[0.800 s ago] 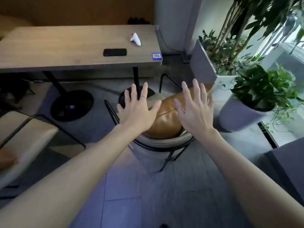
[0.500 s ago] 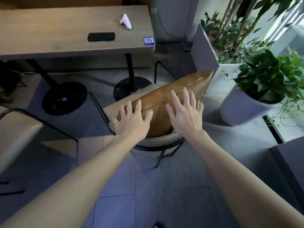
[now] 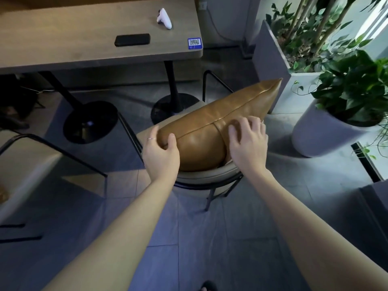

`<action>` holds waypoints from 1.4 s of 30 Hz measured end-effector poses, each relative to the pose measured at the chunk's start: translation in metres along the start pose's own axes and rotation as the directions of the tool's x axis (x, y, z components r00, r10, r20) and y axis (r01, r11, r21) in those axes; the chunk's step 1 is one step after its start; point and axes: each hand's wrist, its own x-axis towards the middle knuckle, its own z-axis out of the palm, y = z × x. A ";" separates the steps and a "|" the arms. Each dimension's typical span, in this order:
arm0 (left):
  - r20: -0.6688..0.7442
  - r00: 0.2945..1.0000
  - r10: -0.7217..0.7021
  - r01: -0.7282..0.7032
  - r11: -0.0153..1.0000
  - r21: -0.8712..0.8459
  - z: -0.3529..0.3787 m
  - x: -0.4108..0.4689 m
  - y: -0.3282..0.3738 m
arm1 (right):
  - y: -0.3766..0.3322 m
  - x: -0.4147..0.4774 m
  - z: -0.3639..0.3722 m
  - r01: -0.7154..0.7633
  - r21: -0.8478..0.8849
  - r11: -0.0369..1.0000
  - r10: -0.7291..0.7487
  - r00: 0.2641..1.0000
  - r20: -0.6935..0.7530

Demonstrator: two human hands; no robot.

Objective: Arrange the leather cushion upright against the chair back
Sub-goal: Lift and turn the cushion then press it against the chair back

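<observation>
A tan leather cushion stands on edge on a beige chair with a black metal frame, leaning on the curved chair back nearest me, one corner pointing up to the right. My left hand grips the cushion's left end, thumb on the near face and fingers behind it. My right hand lies on the upper right of the cushion with its fingers curled over the top seam.
A wooden table behind the chair carries a black phone and a white controller. Grey planters with green plants stand close on the right. Another beige chair is at the left. The floor is grey tile.
Both hands came down from hovering open above the cushion. The left hand now clasps its left end and the right hand's fingers curl over its top.
</observation>
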 end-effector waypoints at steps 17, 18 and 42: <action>0.350 0.722 -0.597 0.674 0.495 -0.548 0.022 -0.003 -0.018 | 0.058 -0.003 0.034 -0.874 0.312 0.372 0.649 0.485 0.586; 0.338 0.727 -0.598 0.668 0.500 -0.551 0.023 -0.001 -0.020 | 0.055 -0.003 0.033 -0.872 0.320 0.370 0.644 0.489 0.587; 0.341 0.779 -0.527 0.625 0.607 -0.491 0.010 0.083 -0.046 | 0.020 -0.008 0.083 -0.774 0.436 0.459 0.661 0.625 0.415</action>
